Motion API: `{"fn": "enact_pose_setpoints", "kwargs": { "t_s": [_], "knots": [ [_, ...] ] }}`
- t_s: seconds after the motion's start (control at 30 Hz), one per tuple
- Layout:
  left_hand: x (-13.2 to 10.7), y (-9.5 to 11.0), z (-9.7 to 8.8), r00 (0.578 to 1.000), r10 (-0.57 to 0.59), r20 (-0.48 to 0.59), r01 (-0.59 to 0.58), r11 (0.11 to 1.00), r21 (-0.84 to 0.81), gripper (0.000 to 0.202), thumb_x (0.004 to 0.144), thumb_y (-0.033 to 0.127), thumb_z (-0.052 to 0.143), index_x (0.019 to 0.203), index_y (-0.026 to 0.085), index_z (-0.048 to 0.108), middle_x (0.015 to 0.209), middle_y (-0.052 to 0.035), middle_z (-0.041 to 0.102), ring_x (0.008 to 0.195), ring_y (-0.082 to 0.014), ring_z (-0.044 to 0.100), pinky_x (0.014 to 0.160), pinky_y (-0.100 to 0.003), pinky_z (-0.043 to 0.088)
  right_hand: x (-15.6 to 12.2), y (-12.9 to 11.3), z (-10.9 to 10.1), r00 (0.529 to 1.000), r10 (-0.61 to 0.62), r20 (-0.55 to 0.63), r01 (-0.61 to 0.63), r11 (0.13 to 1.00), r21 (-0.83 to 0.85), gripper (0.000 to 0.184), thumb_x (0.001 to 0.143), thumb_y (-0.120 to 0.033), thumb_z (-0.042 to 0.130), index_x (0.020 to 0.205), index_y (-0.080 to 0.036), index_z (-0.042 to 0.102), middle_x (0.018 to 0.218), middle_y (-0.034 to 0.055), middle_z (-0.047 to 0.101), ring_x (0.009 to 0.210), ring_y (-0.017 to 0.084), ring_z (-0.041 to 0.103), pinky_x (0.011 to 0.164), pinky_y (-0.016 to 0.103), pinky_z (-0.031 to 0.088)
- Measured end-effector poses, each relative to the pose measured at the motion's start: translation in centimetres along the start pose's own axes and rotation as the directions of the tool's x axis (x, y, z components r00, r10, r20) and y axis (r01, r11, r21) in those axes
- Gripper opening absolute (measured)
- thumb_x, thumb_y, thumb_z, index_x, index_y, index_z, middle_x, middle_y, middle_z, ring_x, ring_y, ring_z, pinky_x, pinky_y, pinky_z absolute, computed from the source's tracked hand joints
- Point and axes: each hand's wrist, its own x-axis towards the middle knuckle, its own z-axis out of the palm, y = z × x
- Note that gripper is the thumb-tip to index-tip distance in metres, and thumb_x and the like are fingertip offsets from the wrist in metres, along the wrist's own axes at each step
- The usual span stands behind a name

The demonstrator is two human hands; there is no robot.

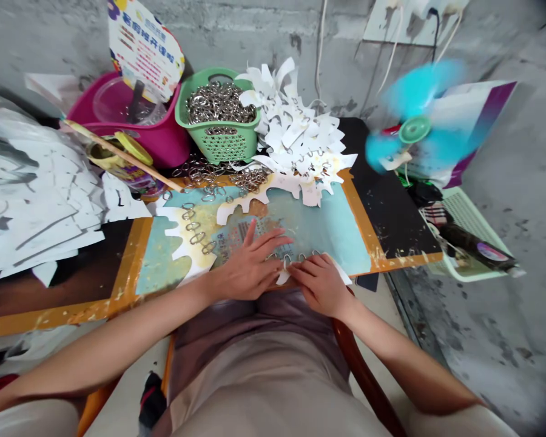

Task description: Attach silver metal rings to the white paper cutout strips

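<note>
Painted board [373,233]: both hands at front edge.
Left hand [248,270] lies flat, released; right hand [321,285] seems to pinch a metal ring [286,262] on white paper [282,278]; a slip could drop it off the edge.

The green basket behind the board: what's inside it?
The green plastic basket is heaped to its rim with metal rings. The top layer shows, but it covers the lower rings and the basket's bottom, which cannot be seen.

Chinese characters in red cover a scalloped card sign [144,48], too blurred to read exactly; small print on a paper label [243,233] is equally illegible.
</note>
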Motion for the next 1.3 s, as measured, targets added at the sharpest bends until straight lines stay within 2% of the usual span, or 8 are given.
{"fn": "enact_pose_setpoints", "kwargs": {
  "t_s": [0.13,0.23,0.43,0.63,0.73,0.97,1.13,1.3],
  "knots": [
    [1.5,-1.2,-0.3,0.991,0.032,0.126,-0.027,0.999,-0.045,0.041,0.089,0.013,0.053,0.13,0.02,0.053,0.127,-0.0111,0.066,0.139,-0.0305,0.041,0.119,-0.069,0.003,0.0,0.0,0.0,1.0,0.002,-0.018,-0.002,1.0,-0.027,0.035,0.089,-0.018,0.051,0.123,-0.017,0.062,0.103,0.0091,0.07,0.089,0.025,0.051,0.075,0.041,0.032],
    [2.5,-2.2,0.7,0.982,0.107,0.157,-0.099,0.994,-0.053,0.039,0.094,0.007,0.042,0.132,0.017,0.049,0.105,-0.0081,0.074,0.131,-0.0246,0.051,0.12,-0.065,0.008,0.1,-0.1,0.0,1.0,-0.009,-0.028,0.008,1.0,-0.028,0.036,0.089,-0.017,0.051,0.123,-0.016,0.061,0.105,0.0091,0.07,0.09,0.025,0.051,0.075,0.04,0.032],
    [3.5,-2.8,1.1,0.972,0.207,0.109,-0.193,0.973,-0.123,0.037,0.094,0.007,0.042,0.129,0.015,0.046,0.081,-0.0028,0.073,0.11,-0.0216,0.064,0.119,-0.058,0.021,0.2,-0.3,-0.1,1.0,0.0,-0.01,-0.001,0.999,-0.037,0.037,0.089,-0.017,0.052,0.125,-0.015,0.06,0.102,0.01,0.07,0.088,0.025,0.052,0.075,0.041,0.032],
    [3.3,-2.0,0.4,0.969,0.197,0.148,-0.179,0.975,-0.128,0.035,0.092,0.004,0.038,0.124,0.014,0.045,0.084,-0.003,0.068,0.087,-0.0176,0.065,0.117,-0.053,0.03,0.0,-0.2,-0.1,1.0,0.012,0.009,-0.011,1.0,-0.01,0.038,0.09,-0.017,0.052,0.127,-0.016,0.059,0.107,0.0101,0.07,0.092,0.025,0.053,0.078,0.041,0.034],
    [2.2,-1.2,0.5,0.974,0.158,0.162,-0.142,0.984,-0.105,0.026,0.093,0.006,0.039,0.116,0.015,0.048,0.089,-0.0043,0.066,0.088,-0.0171,0.065,0.117,-0.053,0.033,0.1,-0.2,-0.3,0.999,0.027,0.024,-0.027,1.0,0.014,0.038,0.09,-0.016,0.05,0.126,-0.015,0.059,0.103,0.0098,0.069,0.092,0.026,0.052,0.078,0.041,0.034],
    [-0.1,0.5,1.2,0.998,0.02,-0.056,-0.024,0.997,-0.074,0.015,0.095,0.007,0.041,0.105,0.016,0.047,0.091,-0.0027,0.067,0.087,-0.0128,0.065,0.119,-0.056,0.03,1.7,-0.9,-1.0,0.986,0.146,0.075,-0.146,0.989,-0.004,0.03,0.096,-0.019,0.045,0.121,-0.017,0.06,0.09,0.0079,0.063,0.084,0.024,0.05,0.072,0.038,0.031],
    [0.0,0.8,1.1,0.997,0.0,-0.076,-0.007,0.996,-0.089,0.005,0.094,0.013,0.045,0.098,0.017,0.046,0.086,-0.0018,0.064,0.085,-0.0142,0.065,0.117,-0.057,0.034,2.1,-1.2,-0.7,0.986,0.155,0.064,-0.152,0.987,-0.057,0.03,0.094,-0.018,0.049,0.121,-0.02,0.063,0.091,0.008,0.061,0.083,0.024,0.049,0.071,0.037,0.029],
    [-0.4,1.4,1.6,0.998,-0.041,-0.042,0.039,0.998,-0.047,0.011,0.095,0.009,0.038,0.099,0.017,0.045,0.087,-0.0017,0.061,0.083,-0.0131,0.062,0.115,-0.057,0.038,1.8,-1.3,0.0,0.985,0.17,0.02,-0.169,0.985,-0.047,0.033,0.095,-0.018,0.048,0.125,-0.016,0.06,0.093,0.0092,0.061,0.085,0.025,0.049,0.072,0.038,0.03]
  ]
}}
